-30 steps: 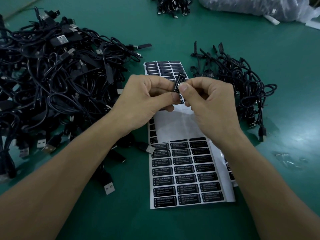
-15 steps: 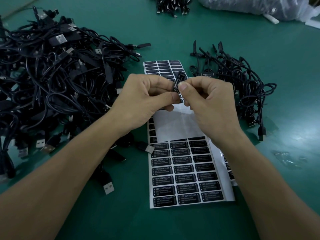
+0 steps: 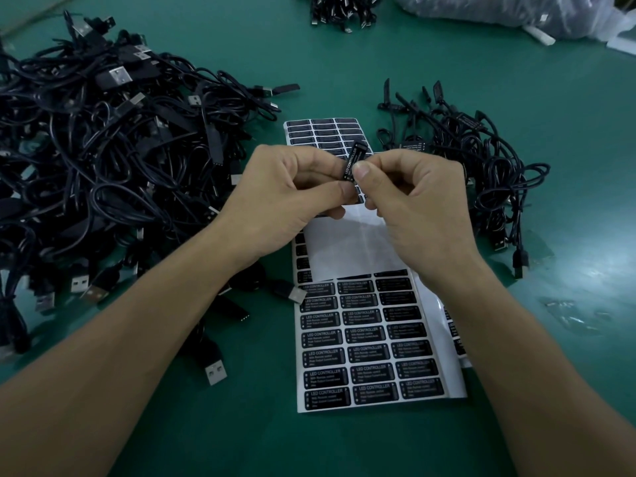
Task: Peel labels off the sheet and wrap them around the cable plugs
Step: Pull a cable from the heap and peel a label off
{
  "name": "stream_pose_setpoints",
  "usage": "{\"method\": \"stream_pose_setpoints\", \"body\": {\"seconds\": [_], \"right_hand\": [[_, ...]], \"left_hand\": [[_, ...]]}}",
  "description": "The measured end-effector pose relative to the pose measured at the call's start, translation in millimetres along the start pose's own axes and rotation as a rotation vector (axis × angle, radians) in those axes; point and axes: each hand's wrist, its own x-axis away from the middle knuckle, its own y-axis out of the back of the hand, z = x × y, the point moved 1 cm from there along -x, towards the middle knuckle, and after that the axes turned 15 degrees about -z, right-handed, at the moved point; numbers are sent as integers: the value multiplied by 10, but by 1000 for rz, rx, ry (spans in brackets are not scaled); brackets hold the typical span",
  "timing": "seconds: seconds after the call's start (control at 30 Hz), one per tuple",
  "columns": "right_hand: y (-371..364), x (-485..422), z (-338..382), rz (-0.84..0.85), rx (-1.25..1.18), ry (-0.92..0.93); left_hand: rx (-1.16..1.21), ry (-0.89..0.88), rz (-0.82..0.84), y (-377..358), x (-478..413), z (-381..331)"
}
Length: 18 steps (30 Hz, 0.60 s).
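A small black cable plug (image 3: 352, 161) bearing a black "LED CONTROLLER" label is held up above the table between both hands. My left hand (image 3: 289, 197) pinches its lower end with thumb and curled fingers. My right hand (image 3: 413, 204) pinches it from the right, thumb tip pressed against the label. Below them lies the label sheet (image 3: 368, 342), with rows of black labels on white backing and a bare peeled strip across its middle. The plug's cable is hidden behind my hands.
A big tangle of black USB cables (image 3: 103, 160) covers the left of the green table. A smaller cable pile (image 3: 481, 160) lies to the right. Another bundle (image 3: 340, 10) and a plastic bag (image 3: 509, 13) sit at the far edge. A loose USB plug (image 3: 215, 370) lies near my left forearm.
My right thumb has slid slightly along the label on the plug. Both hands stay in nearly the same spot.
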Motion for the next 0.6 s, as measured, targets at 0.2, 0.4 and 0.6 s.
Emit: {"method": "stream_pose_setpoints", "body": {"seconds": [0.2,0.4,0.6], "right_hand": [[-7,18,5,3,-19,4],[-15,26,16,-44,-16,-5],[13,31,16,-132,33,-21]], "left_hand": [[22,15,-27,-7,11,-3],[-2,11,-35,-13,11,-10],[-41,-19,-22,-16,12,-34]]}}
